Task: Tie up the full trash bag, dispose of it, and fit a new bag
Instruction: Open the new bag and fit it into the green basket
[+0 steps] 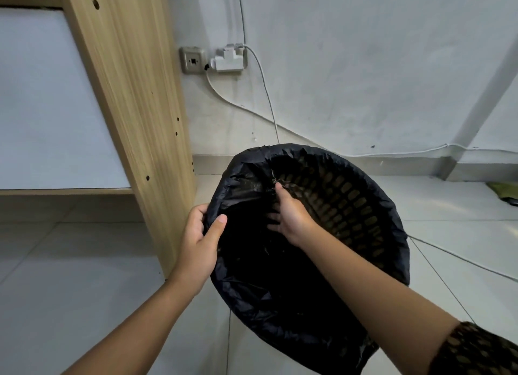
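Note:
A round slotted trash basket (347, 200) stands on the tiled floor, lined with a black trash bag (386, 206) whose edge is folded over the rim. My left hand (200, 240) pinches the bag's edge at the rim on the left side, thumb inside. My right hand (288, 214) reaches into the basket with fingers spread, pressing the black plastic against the inner wall. The bottom of the basket is dark and hidden.
A wooden furniture upright (131, 99) stands just left of the basket. On the wall behind are a socket (193, 60) and a white adapter (229, 59) with cables (266, 94) running down and along the floor at the right.

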{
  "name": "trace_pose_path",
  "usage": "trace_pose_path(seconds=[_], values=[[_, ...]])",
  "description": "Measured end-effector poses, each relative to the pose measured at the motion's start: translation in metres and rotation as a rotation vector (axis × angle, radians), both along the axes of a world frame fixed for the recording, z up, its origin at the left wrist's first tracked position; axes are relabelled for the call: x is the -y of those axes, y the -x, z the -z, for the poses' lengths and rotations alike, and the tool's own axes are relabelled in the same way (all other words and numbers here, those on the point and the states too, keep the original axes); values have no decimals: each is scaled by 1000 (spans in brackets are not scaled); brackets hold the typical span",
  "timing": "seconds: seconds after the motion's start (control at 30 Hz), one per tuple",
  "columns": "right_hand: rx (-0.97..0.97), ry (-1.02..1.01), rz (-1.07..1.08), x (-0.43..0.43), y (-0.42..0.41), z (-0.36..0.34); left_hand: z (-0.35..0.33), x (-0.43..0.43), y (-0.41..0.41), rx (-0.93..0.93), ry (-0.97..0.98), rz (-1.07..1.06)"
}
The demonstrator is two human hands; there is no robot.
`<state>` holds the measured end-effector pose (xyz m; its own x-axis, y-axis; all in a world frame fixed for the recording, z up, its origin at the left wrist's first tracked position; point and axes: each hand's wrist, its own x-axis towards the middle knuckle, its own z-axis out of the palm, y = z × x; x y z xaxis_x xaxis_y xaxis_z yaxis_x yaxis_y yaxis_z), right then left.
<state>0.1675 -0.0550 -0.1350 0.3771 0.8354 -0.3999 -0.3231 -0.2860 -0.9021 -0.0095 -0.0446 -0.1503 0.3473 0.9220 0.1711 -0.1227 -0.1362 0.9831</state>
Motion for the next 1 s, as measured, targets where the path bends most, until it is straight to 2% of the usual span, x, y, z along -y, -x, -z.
trace_pose_path(seconds=[0.13,0.27,0.37,0.4,0.47,0.53,0.6,0.67,0.77,0.9,0.93,1.0], values=[[243,70,-238,38,16,3,1,-6,2,15,36,-30],[200,39,-558,51,46,14,2,-12,-2,5,47,-52],[228,66,-682,56,45,5,2,-16,-3,12,59,-55],[323,80,-733,61,39,-2,2,-17,-3,12,60,-58],[655,167,-890,72,20,-12,2,-20,-2,22,67,-70],[969,287,-1133,84,3,-13,1,-22,-3,31,90,-83],[1085,407,-1282,92,-4,-7,0,-24,-5,30,102,-100],[1160,377,-1224,92,-7,-8,-2,-26,-8,12,99,-109],[1362,245,-949,91,-27,-23,-4,-33,-11,-15,108,-118],[1631,577,-993,97,-51,-33,-5,-47,-11,-59,131,-137],[1661,535,-941,98,-51,-32,-5,-49,-12,-68,131,-142],[1817,293,-656,97,-51,-30,-6,-53,-15,-87,136,-161]])
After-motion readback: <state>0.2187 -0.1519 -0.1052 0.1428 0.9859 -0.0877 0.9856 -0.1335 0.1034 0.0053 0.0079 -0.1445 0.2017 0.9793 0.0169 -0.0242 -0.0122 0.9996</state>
